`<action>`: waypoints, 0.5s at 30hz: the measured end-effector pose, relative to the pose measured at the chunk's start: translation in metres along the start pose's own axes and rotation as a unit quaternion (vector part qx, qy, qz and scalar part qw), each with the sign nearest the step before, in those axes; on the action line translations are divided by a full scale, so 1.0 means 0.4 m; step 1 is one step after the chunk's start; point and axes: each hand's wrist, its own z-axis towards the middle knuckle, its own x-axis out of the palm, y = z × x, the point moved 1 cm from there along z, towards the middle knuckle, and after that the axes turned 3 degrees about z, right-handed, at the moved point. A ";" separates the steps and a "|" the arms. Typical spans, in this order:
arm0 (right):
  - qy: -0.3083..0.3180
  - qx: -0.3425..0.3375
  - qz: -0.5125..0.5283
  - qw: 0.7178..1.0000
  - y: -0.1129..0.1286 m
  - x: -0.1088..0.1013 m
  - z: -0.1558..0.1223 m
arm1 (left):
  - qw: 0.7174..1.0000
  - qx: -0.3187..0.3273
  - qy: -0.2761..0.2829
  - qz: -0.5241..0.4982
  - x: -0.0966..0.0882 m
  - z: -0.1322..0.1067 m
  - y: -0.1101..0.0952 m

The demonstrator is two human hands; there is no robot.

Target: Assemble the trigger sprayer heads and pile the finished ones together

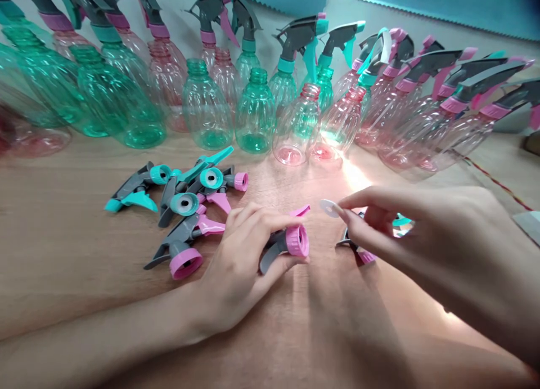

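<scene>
My left hand (242,259) is closed round a grey spray head with a pink cap (291,241), its pink trigger pointing up and the cap's open end facing right. My right hand (405,226) pinches a small clear round washer (328,208) between thumb and forefinger, a short way right of the pink cap. Under my right hand lie more spray heads (363,254), partly hidden, one pink and one teal.
A loose heap of grey spray heads with teal and pink caps (185,203) lies left of my left hand on the wooden table (63,248). Rows of teal bottles (253,113) and pink bottles (297,130), some capped with spray heads, stand along the back.
</scene>
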 end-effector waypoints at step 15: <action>0.351 0.119 0.059 0.927 -0.093 0.105 0.051 | 0.998 -0.038 -0.003 -0.056 -0.003 -0.003 0.005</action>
